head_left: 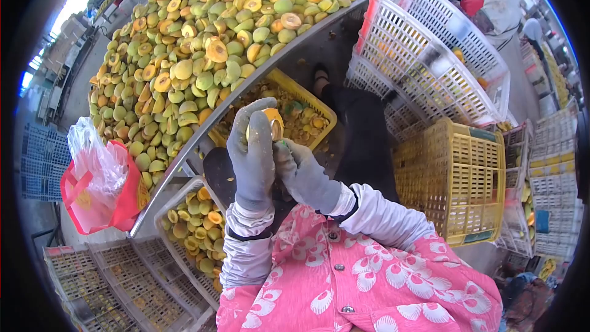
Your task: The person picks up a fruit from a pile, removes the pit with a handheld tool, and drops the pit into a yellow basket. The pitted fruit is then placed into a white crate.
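Note:
In the middle of the head view, my left hand (253, 160), in a grey glove, is closed around a halved yellow peach (271, 114) with its orange flesh showing. My right hand (305, 175), gloved as well, is pressed close against the fruit with its fingers curled. It grips a small tool, mostly hidden, with a bit of green at the fingertips. Below and beyond the hands, a yellow crate (322, 114) holds peach scraps and pits. A large heap of halved peaches (203, 55) lies on the metal-edged table (230, 99) in front.
A red bag (126, 190) with clear plastic hangs at the table's left edge. To the lower left, a white crate (163, 209) holds peach halves beside several grey crates (132, 286). White crates (424, 49) and a yellow crate (458, 184) stand at right. Another person (501, 9) is far right.

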Motion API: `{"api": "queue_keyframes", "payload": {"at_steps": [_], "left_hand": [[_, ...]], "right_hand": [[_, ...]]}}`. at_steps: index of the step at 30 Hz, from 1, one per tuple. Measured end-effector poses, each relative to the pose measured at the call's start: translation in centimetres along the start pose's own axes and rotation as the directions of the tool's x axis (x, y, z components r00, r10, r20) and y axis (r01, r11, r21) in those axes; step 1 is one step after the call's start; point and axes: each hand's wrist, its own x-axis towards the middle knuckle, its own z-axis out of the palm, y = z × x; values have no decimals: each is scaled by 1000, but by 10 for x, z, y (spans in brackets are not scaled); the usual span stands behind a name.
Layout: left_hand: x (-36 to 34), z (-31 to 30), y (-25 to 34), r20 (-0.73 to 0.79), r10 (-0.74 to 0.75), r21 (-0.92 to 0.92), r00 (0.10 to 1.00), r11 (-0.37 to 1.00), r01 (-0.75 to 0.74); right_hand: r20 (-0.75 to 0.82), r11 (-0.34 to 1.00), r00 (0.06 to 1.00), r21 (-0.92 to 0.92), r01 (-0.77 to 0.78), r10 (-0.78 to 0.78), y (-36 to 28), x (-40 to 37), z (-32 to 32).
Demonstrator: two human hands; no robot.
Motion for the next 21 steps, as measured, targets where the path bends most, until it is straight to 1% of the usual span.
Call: {"api": "queue_keyframes", "payload": {"at_steps": [1,2,4,5,7,8,9,10,11,12,13,14,15,16,17,18,19,20,21], "left_hand": [[0,0,0,1,-2,4,1000,1000,2],[0,0,0,-12,-20,19,1000,1000,20],[-2,-1,-1,-24,-37,35,999,999,38],[-2,-2,-3,-34,-52,68,998,996,54],[2,-4,-1,-42,-66,100,997,993,70],[7,-7,3,60,-125,127,990,985,116],[11,-10,4,159,-187,158,969,974,162],[13,-9,2,200,-139,127,970,985,115],[15,-14,-3,203,-140,132,969,985,114],[18,-22,-11,287,-222,-11,932,972,235],[18,-27,-21,375,-287,-143,881,921,362],[17,-27,-30,417,-202,-234,886,918,319],[19,-29,-41,417,-198,-231,887,921,314],[22,-30,-54,458,-217,-270,862,890,367],[24,-27,-54,500,-236,-305,833,852,425],[23,-23,-53,439,-335,-267,834,837,477],[21,-16,-52,438,-338,-271,833,833,481],[19,-9,-52,222,-393,-168,892,886,433],[18,-1,-51,-5,-397,-45,918,917,396]], "right_hand": [[14,999,999,-7,-40,40,-3,-2,-1],[12,999,999,-1,-39,39,-6,-1,-1],[31,992,993,-55,-115,117,-10,0,-3],[30,992,993,-55,-113,115,-11,-2,-5],[154,932,940,153,-328,305,-12,-4,-7],[151,932,939,152,-330,308,-11,-5,-4],[101,908,931,205,-365,352,-8,-6,3],[54,881,917,258,-396,396,-7,-8,6],[54,880,917,263,-395,395,-9,-6,3],[181,819,851,234,-524,493,-16,1,-3],[304,743,756,183,-644,580,-24,4,-10],[390,702,709,192,-686,587,-32,3,-14],[392,705,712,192,-682,582,-36,6,-16],[400,624,655,226,-748,641,-39,9,-18],[410,532,591,260,-806,695,-40,9,-20],[435,566,644,313,-763,629,-34,5,-23],[432,562,641,311,-767,635,-29,4,-25],[430,558,650,334,-760,627,-24,4,-28],[429,559,664,359,-748,613,-21,5,-29]]}}
